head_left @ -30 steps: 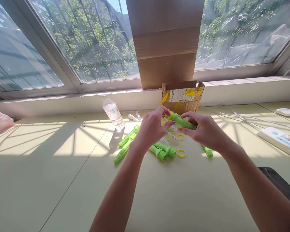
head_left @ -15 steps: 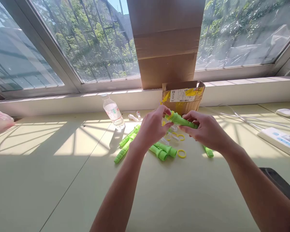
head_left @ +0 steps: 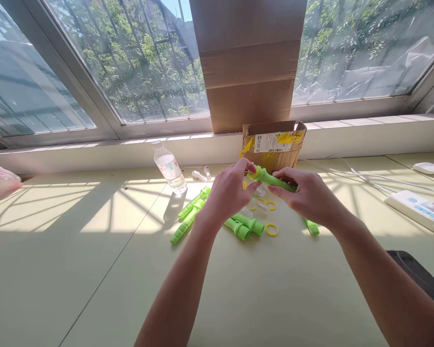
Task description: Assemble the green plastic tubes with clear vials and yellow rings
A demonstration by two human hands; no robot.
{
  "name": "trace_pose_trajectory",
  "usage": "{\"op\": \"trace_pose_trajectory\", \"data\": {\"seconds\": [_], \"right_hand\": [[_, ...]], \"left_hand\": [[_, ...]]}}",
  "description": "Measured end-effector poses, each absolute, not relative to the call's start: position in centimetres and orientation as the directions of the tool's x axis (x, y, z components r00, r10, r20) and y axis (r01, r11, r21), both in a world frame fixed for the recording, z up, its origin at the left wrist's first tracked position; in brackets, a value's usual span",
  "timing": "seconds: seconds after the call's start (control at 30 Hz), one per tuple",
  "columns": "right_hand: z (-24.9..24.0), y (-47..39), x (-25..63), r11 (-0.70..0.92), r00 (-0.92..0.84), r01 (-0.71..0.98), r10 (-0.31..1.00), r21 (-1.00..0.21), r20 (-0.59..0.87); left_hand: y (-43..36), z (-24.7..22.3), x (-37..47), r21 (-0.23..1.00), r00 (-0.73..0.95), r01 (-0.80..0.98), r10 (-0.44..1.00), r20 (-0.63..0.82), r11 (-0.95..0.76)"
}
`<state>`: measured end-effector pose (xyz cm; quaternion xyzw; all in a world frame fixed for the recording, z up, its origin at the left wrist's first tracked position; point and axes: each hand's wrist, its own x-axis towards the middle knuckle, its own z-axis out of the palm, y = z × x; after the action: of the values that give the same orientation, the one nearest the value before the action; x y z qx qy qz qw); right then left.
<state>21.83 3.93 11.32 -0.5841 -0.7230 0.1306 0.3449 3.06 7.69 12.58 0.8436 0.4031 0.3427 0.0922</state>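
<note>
Both my hands hold one green plastic tube [head_left: 271, 180] above the table. The thumb and fingers of my left hand [head_left: 231, 185] close on its left end, where a yellow ring [head_left: 253, 174] sits around it. My right hand [head_left: 298, 185] wraps the tube's right part, which the fingers partly hide. Below lie green threaded tubes [head_left: 251, 224], a loose yellow ring [head_left: 271, 230] and small clear plastic parts [head_left: 260, 204]. Left of my left wrist are two more green pieces [head_left: 188, 221]. Another green piece [head_left: 312, 226] shows partly under my right wrist.
A water bottle [head_left: 169, 168] stands at the back left beside two small white pieces [head_left: 198, 175]. Behind my hands is a cardboard box [head_left: 275, 144]. At the right are a white power strip [head_left: 415, 209], cables [head_left: 361, 176] and a dark flat object [head_left: 419, 274].
The tube tips very slightly and my right fingers shift a little on it. Both hands otherwise keep their place, and the parts on the table stay put.
</note>
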Motion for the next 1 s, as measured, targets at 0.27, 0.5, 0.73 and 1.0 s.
{"op": "trace_pose_trajectory", "data": {"seconds": [0.27, 0.5, 0.73, 1.0], "right_hand": [[11.31, 4.0, 21.8, 0.31, -0.063, 0.732, 0.918, -0.607, 0.393], [11.37, 3.7, 21.79, 0.282, -0.068, 0.702, 0.941, -0.654, 0.332], [11.37, 4.02, 21.79, 0.301, -0.074, 0.753, 0.922, -0.585, 0.379], [11.45, 3.88, 21.37, 0.301, -0.089, 0.757, 0.927, -0.58, 0.365]], "left_hand": [[7.61, 12.74, 3.08, 0.462, 0.44, 0.582, 0.737, 0.513, -0.669], [7.58, 12.69, 2.98, 0.441, 0.438, 0.596, 0.732, 0.521, -0.671], [7.55, 12.73, 3.08, 0.419, 0.448, 0.607, 0.727, 0.521, -0.675], [7.58, 12.66, 3.11, 0.446, 0.434, 0.599, 0.738, 0.517, -0.665]]}}
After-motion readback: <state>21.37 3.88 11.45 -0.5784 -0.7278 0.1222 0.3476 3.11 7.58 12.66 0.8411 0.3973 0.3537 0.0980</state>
